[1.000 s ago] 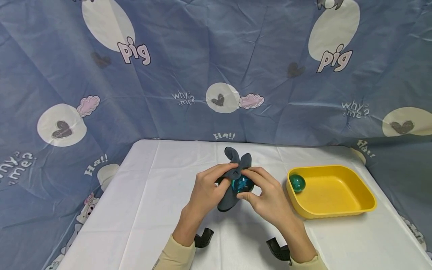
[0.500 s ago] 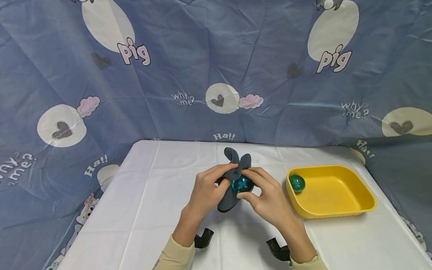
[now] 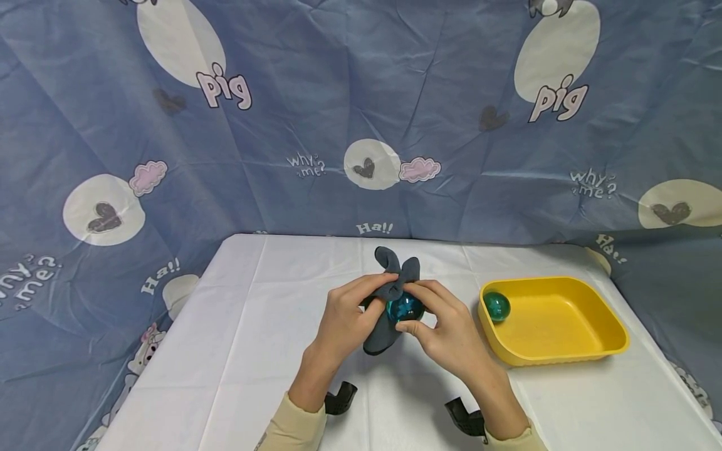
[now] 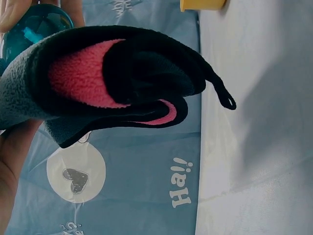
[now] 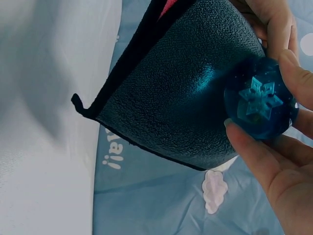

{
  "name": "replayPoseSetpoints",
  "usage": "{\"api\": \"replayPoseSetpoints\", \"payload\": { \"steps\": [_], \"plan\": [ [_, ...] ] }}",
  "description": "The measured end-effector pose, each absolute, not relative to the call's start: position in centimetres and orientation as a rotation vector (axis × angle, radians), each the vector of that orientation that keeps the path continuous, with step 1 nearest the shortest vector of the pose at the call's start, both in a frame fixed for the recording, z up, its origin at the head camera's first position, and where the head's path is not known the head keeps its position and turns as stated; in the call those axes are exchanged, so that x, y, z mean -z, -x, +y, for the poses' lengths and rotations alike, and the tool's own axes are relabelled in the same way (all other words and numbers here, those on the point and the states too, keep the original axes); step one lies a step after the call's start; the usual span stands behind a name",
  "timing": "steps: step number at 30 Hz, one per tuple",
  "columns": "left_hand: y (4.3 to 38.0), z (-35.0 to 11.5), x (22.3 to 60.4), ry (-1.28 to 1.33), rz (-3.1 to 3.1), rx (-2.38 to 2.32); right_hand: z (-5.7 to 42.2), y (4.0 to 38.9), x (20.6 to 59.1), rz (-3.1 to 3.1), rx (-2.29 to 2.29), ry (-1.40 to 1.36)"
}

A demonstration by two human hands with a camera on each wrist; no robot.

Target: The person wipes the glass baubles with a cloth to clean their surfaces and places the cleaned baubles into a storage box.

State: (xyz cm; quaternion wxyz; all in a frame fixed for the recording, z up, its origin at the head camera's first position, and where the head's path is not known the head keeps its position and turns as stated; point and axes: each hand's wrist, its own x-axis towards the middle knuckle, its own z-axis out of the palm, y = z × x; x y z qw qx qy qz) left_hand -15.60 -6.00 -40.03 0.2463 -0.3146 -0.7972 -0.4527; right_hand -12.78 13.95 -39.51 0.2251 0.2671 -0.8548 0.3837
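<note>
Between my thumb and fingers, my right hand (image 3: 448, 326) holds a clear blue ball (image 5: 259, 98) with a snowflake shape inside. My left hand (image 3: 350, 316) pinches a bunched cloth (image 5: 171, 83), grey on one side and pink on the other, with black edging and a small loop at a corner. The cloth lies against the ball's left side and hangs below it, its upper folds sticking up past my fingertips. In the left wrist view the pink inner face (image 4: 80, 73) shows within the folds. Both hands are raised above the table.
A yellow tray (image 3: 564, 360) stands on the white-covered table (image 3: 271, 326) to the right. Inside its left corner rests a green-blue clear ball (image 3: 497, 306). Behind the table hangs a blue printed curtain (image 3: 316, 94). Black curved mounts (image 3: 341, 398) sit at my wrists.
</note>
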Motion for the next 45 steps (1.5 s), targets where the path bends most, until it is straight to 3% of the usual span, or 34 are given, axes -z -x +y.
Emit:
{"api": "replayPoseSetpoints", "payload": {
  "steps": [45],
  "plan": [
    [15.75, -6.05, 40.14, 0.861, -2.179, 1.229, 13.87, 12.83, 39.75, -2.394, -1.146, -0.714]
  ]
}}
